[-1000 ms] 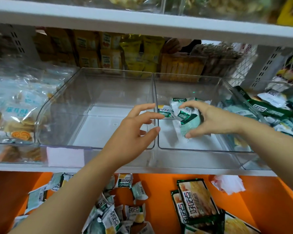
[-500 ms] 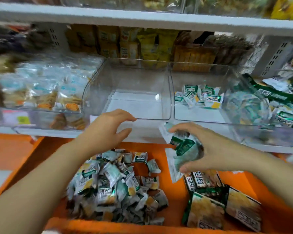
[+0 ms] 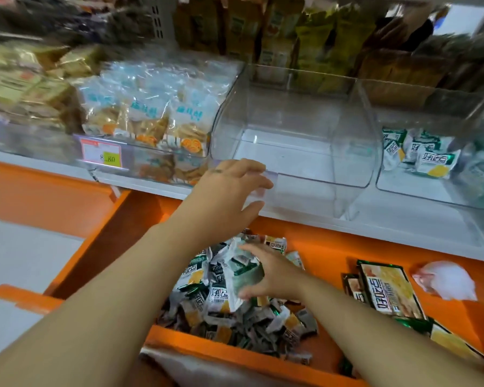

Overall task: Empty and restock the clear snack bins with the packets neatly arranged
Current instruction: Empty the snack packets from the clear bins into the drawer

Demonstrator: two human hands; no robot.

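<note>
Plastic bins first, left to right: how many, and what's in them? (poster one)

Three clear ones on the shelf. Left bin at 10 o'clock is crammed with biscuit bags, with one price tag on its front. Empty bin at 12 has a bare floor and an open top, so loads of room. Right bin at 2 holds maybe four green-and-white packets at the back; it's hard to count through the blur. (poster two)

And the hands? (poster one)

Left hand is near centre at the empty bin's front lip, fingers loose and apart, holding nothing. Can't tell if it touches the lip. Right hand at 6 is curled round a clump from the pile of small packets in the orange tray, too many to count. The pile sits right against the tray's front rim. Then a bare orange strip, three flat packs at 4 that I can make out, and one white wad at 3. (poster two)
</note>
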